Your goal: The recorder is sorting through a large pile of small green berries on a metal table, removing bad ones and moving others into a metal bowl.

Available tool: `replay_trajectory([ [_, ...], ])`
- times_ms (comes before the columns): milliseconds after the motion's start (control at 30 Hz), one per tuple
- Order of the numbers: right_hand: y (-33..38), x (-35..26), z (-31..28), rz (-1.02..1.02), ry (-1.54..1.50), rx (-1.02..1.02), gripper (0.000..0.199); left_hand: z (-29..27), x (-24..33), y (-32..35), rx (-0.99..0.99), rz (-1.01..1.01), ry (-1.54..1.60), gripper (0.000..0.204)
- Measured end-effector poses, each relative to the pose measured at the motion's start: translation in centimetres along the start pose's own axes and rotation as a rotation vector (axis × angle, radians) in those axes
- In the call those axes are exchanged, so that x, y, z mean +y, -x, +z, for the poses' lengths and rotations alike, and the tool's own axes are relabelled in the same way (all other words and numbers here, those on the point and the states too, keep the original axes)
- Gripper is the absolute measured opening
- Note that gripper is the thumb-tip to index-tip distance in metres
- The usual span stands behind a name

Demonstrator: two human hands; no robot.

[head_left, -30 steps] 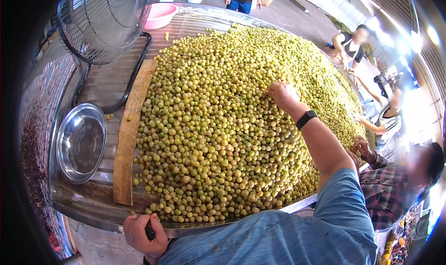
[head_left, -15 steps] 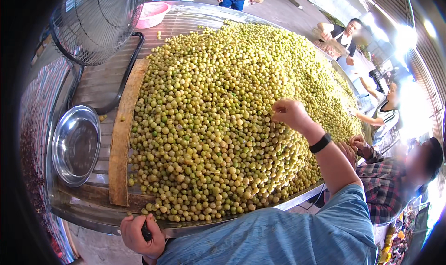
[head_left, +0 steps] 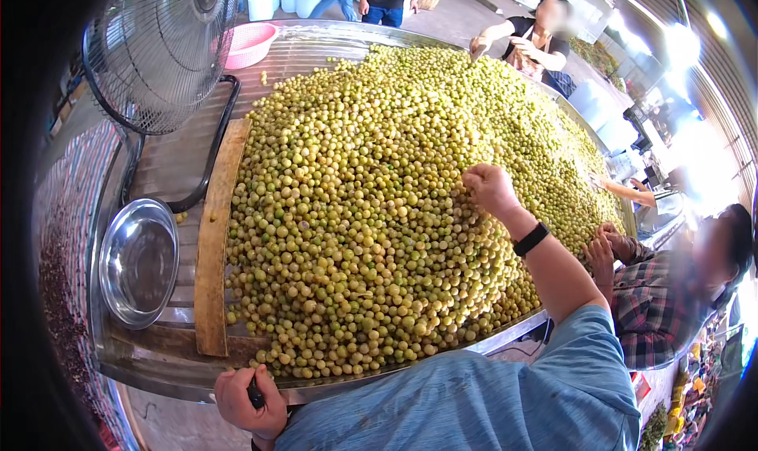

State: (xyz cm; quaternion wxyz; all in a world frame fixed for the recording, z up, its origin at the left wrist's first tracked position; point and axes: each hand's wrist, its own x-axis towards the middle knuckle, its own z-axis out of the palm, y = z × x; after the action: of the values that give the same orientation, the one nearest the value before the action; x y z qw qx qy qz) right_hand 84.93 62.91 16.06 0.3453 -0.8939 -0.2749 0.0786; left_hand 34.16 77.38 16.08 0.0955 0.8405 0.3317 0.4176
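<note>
At your far left, a striped sheet (head_left: 75,182) runs alongside the ribbed metal table (head_left: 170,159). A shiny steel basin (head_left: 139,263) sits on that side of the table, just in front of a black wire-caged fan (head_left: 158,52). To the right of both, a wooden plank (head_left: 221,238) lies along the left edge of the fruit, and a pink plastic basket (head_left: 251,46) stands near the table's far side. Your left hand (head_left: 251,401) is at the near edge, fingers curled around a small black object (head_left: 255,393), only part of which shows. The round yellow-green fruits (head_left: 355,222) lie heaped across the middle and right of the table. Your right hand (head_left: 489,190), a black wristband (head_left: 530,239) behind it, is over the right part of the heap, its fingers bent in; you cannot tell whether they grip a fruit. Further right, a co-worker in an apron (head_left: 527,56) leans at the far edge, and a co-worker in a checked shirt (head_left: 655,309) has both hands at the heap's right edge.
</note>
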Motion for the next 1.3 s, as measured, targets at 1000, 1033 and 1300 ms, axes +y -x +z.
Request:
replay_trajectory([
  [1000, 37.4, 5.6, -7.9, 0.234, -1.446, -0.103, 0.011, 0.3, -0.7, -0.4, -0.01, 0.082, 0.051, 0.01],
  [1033, 39.5, 9.8, -3.8, 0.715, -1.639, 0.137, 0.01, 0.4, -0.6, -0.6, -0.005, 0.104, 0.072, 0.01],
  [1300, 38.4, 10.7, -4.2, 0.747, -0.213, -0.433, 0.016, 0.4, -0.9, -0.5, 0.021, 0.143, 0.083, 0.012],
])
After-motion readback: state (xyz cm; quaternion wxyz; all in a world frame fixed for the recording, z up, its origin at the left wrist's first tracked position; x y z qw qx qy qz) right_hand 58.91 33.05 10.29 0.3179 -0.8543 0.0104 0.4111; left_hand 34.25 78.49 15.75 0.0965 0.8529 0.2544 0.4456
